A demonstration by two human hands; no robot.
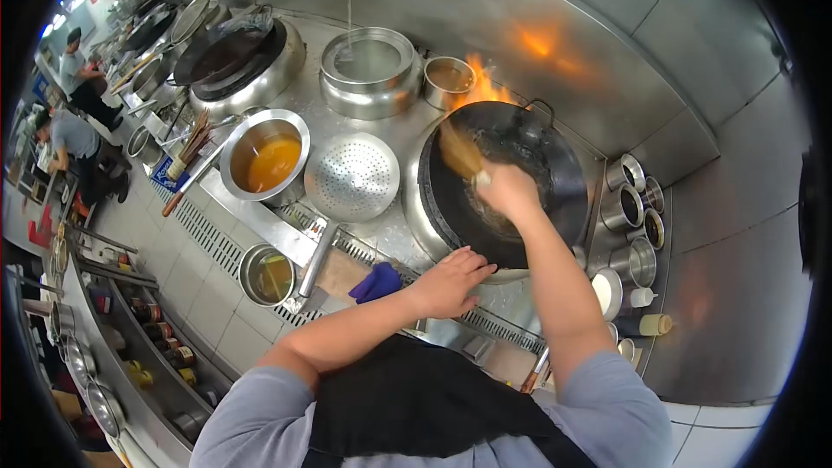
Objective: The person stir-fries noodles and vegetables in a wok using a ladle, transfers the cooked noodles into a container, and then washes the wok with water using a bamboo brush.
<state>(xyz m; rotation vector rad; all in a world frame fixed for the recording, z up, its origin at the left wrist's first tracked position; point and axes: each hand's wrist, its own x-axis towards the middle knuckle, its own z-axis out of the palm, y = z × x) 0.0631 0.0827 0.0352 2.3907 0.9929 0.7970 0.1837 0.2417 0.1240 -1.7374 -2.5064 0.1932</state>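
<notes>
A black wok [555,165] sits on a round steel burner ring, and flames [485,82] rise behind its far rim. Inside it, my right hand [510,192] is closed round a wok brush [460,152], whose tan bristles are blurred and reach toward the wok's left wall. Some wet liquid shows on the wok's bottom. My left hand [446,284] lies flat at the near rim, fingers stretched out and holding nothing; whether it touches the rim I cannot tell. A purple cloth [375,283] lies left of it.
Left of the wok are a perforated strainer [353,177], a pot of orange liquid [297,149] and a steel water pot [367,39]. Several containers [621,207] and a squeeze bottle [656,325] line the right side. A second wok [227,56] stands farther left. Two people work in the background.
</notes>
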